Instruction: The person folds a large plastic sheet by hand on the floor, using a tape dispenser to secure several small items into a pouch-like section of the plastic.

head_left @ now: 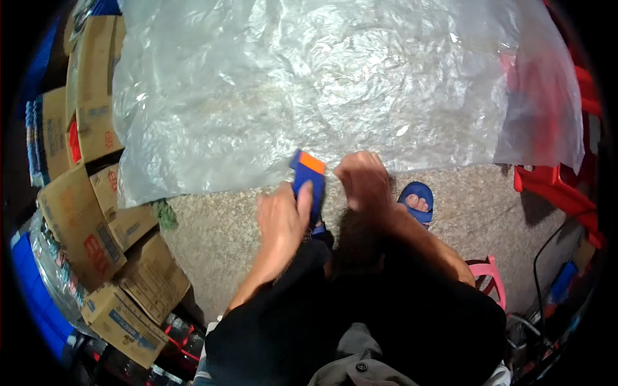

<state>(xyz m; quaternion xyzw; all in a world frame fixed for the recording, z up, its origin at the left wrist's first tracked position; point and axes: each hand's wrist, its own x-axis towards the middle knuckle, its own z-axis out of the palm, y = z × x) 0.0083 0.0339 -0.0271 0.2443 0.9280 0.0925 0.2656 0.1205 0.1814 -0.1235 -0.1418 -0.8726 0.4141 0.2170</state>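
Observation:
My left hand [280,213] is closed round a blue hand tool [311,183] with an orange band near its far end; its exact kind does not show. Close by on the right, my right hand [364,179] is curled into a fist, slightly smeared by motion. Whether its fingers grip anything is hidden. A large crinkled clear plastic sheet [309,77] spreads out in front of me. Its near edge runs just by both hands.
Cardboard boxes [80,225] are piled on the left. Red plastic furniture [547,186] stands at the right, with a black cable [535,270] below it. A pink plastic stool [494,280] is beside my leg. My foot in a blue slipper [418,201] rests on the speckled floor [212,251].

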